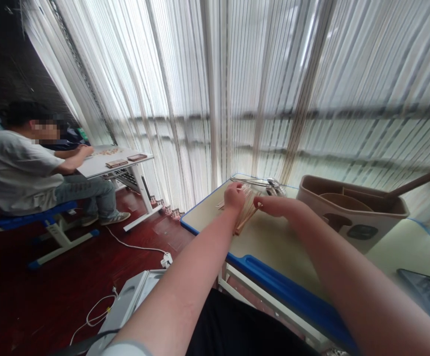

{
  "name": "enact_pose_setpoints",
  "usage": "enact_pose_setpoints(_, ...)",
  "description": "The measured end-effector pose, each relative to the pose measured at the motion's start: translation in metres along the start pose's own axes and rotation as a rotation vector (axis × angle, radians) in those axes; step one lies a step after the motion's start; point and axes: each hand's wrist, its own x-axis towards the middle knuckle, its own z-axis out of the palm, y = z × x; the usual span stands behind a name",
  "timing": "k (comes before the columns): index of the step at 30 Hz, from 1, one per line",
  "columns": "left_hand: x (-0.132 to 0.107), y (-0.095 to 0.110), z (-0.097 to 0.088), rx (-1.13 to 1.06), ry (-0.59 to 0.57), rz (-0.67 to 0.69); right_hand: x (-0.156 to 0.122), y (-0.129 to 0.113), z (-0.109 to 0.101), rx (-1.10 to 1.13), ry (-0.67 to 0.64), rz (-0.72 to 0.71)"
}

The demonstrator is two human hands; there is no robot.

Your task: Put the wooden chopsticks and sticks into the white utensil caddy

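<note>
My left hand (234, 197) is closed in a fist over the table, with thin pale sticks showing right beside its fingers; what lies inside the fist is mostly hidden. Close by on the right, my right hand (270, 205) has its fingertips pinched at the upper end of brown wooden chopsticks (245, 221). These slant down toward the table's near edge, between the two hands. Behind the hands lie shiny metal utensils (274, 187), spoons by their look, with long thin handles pointing left.
A brown plastic bin (363, 217) with dividers and a long handle stands on the blue-edged table (292, 252). A dark flat device (426, 294) lies at right. On the left, a person (22, 163) sits at a white table (100, 165). A white cord (137, 245) crosses the floor.
</note>
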Motion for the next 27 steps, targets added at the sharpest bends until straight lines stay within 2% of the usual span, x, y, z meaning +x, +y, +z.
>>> enact_pose_setpoints(3,0.004,-0.003,0.000,-0.028,0.025,-0.078,-0.003,-0.002,-0.015,-0.020,-0.017,-0.018)
enact_pose_setpoints(6,0.005,-0.003,0.001,-0.063,0.023,-0.052,-0.008,-0.004,-0.032,0.036,0.074,-0.027)
enact_pose_setpoints(8,0.001,0.001,0.003,-0.042,0.007,0.045,-0.013,-0.004,-0.046,0.102,0.173,-0.041)
enact_pose_setpoints(11,-0.009,0.010,0.006,0.057,-0.069,0.282,-0.023,-0.007,-0.065,0.135,0.313,-0.071)
enact_pose_setpoints(14,-0.021,0.021,0.008,0.114,-0.135,0.480,-0.029,-0.014,-0.074,0.110,0.404,-0.073)
enact_pose_setpoints(16,-0.025,0.026,0.008,0.148,-0.181,0.526,-0.031,-0.020,-0.073,0.104,0.326,-0.031)
enact_pose_setpoints(20,-0.026,0.028,0.006,0.242,-0.303,0.499,-0.032,-0.030,-0.066,0.153,-0.037,0.124)
enact_pose_setpoints(24,-0.021,0.024,0.006,0.262,-0.320,0.441,-0.032,-0.033,-0.054,0.187,-0.363,0.242)
enact_pose_setpoints(27,-0.018,0.020,0.008,0.286,-0.329,0.368,-0.029,-0.038,-0.037,0.202,-0.579,0.337)
